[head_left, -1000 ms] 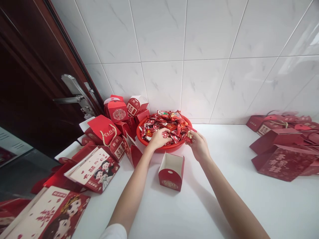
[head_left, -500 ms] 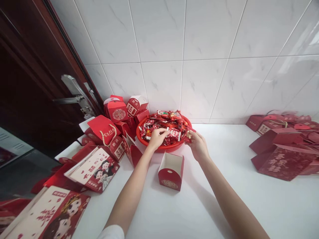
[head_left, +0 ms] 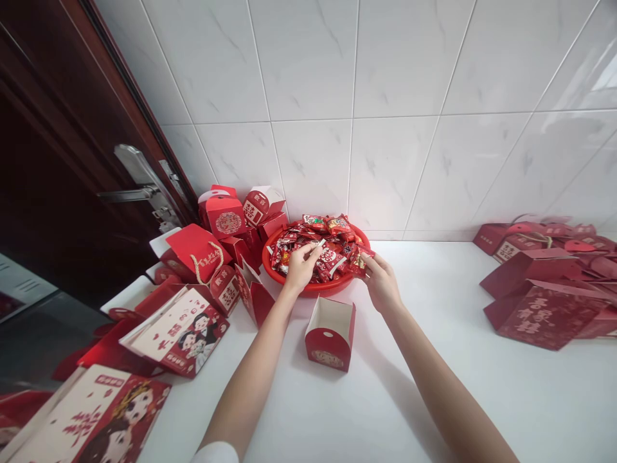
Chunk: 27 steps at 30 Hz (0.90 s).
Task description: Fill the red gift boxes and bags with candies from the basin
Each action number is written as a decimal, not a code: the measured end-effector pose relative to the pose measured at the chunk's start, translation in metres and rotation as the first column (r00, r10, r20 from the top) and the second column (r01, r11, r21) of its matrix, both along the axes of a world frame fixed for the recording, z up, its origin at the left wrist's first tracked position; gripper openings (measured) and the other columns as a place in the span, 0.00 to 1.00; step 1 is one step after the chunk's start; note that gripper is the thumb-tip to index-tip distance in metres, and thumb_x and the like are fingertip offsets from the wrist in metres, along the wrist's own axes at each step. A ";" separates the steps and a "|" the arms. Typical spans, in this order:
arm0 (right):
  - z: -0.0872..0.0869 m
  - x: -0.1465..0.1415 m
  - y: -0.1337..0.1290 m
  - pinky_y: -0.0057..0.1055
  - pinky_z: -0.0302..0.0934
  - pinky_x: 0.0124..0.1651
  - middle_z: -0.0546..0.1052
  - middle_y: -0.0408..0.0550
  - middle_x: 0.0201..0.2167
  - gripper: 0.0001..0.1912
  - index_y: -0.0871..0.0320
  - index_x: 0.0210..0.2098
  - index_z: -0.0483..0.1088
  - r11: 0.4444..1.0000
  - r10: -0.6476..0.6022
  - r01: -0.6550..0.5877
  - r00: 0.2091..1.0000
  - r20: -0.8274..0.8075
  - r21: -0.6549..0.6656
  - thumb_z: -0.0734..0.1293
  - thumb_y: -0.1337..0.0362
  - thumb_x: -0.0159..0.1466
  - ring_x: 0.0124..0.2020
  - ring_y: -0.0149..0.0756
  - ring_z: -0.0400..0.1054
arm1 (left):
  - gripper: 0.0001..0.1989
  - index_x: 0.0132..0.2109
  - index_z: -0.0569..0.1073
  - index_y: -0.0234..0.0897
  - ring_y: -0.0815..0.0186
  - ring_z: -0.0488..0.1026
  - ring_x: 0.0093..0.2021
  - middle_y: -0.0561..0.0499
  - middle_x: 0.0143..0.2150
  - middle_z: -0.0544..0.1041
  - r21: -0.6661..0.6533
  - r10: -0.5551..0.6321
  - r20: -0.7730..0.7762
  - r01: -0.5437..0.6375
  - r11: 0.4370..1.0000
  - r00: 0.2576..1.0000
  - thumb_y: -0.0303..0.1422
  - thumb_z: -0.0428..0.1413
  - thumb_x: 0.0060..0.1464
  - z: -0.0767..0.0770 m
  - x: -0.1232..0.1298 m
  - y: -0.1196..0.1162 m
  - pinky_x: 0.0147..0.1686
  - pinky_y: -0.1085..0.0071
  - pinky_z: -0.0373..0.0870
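Note:
A round red basin point(head_left: 337, 287) full of wrapped candies stands against the tiled wall. Over its front part, my left hand point(head_left: 303, 265) pinches the white end of a red-and-white candy point(head_left: 331, 255). At the basin's right rim my right hand point(head_left: 380, 278) is closed on a red-and-gold packet point(head_left: 360, 260). Below both hands, a small red gift box point(head_left: 330, 344) with a pale inside stands on the white table, its top unfolded. Its inside looks bare as far as it shows.
Red gift boxes point(head_left: 226, 215) crowd the left side, with large printed boxes point(head_left: 186, 331) nearer me. Flattened or folded red boxes point(head_left: 544, 312) lie in a heap at the right. A dark door point(head_left: 58, 128) with a metal handle borders the left.
The candy at my left hand has tilted, its pinched end now raised. My right hand has moved slightly left with its packet. The view has shifted a little.

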State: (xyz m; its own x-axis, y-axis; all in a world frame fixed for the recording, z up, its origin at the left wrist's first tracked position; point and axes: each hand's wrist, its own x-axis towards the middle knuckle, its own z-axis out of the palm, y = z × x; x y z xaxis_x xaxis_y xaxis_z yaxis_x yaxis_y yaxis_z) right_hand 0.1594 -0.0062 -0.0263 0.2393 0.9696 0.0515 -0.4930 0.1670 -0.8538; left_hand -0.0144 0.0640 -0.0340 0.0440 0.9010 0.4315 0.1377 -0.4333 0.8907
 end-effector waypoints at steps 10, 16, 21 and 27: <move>0.014 -0.016 0.020 0.33 0.69 0.40 0.82 0.44 0.34 0.19 0.54 0.35 0.80 0.962 0.274 -0.274 0.952 0.136 -0.017 0.80 0.52 0.47 0.38 0.40 0.75 | 0.19 0.38 0.81 0.35 0.60 0.75 0.39 0.48 0.36 0.82 0.066 0.013 0.049 -0.016 0.998 0.999 0.48 0.60 0.54 0.001 0.000 -0.003 0.42 0.67 0.71; 0.015 -0.014 0.030 0.36 0.70 0.41 0.81 0.44 0.32 0.20 0.54 0.37 0.80 0.948 0.319 -0.317 0.939 0.131 -0.036 0.79 0.51 0.48 0.37 0.40 0.76 | 0.21 0.38 0.81 0.35 0.58 0.77 0.42 0.46 0.38 0.83 0.032 0.008 0.115 -0.012 0.999 0.993 0.50 0.62 0.51 0.003 0.002 -0.003 0.45 0.66 0.72; 0.010 -0.011 0.033 0.36 0.70 0.42 0.82 0.45 0.34 0.20 0.52 0.37 0.80 0.947 0.318 -0.321 0.945 0.077 0.025 0.79 0.51 0.48 0.38 0.41 0.76 | 0.21 0.41 0.81 0.36 0.59 0.77 0.42 0.47 0.40 0.83 -0.014 -0.090 0.177 0.094 0.995 0.980 0.48 0.65 0.48 0.003 0.005 -0.004 0.45 0.65 0.72; 0.008 -0.009 0.034 0.37 0.70 0.46 0.83 0.46 0.41 0.20 0.52 0.38 0.80 0.938 0.341 -0.343 0.939 0.044 0.052 0.79 0.52 0.48 0.46 0.44 0.76 | 0.19 0.42 0.80 0.36 0.59 0.78 0.45 0.47 0.42 0.83 -0.010 -0.194 0.133 0.197 0.980 0.972 0.44 0.67 0.48 0.003 0.002 -0.004 0.51 0.63 0.71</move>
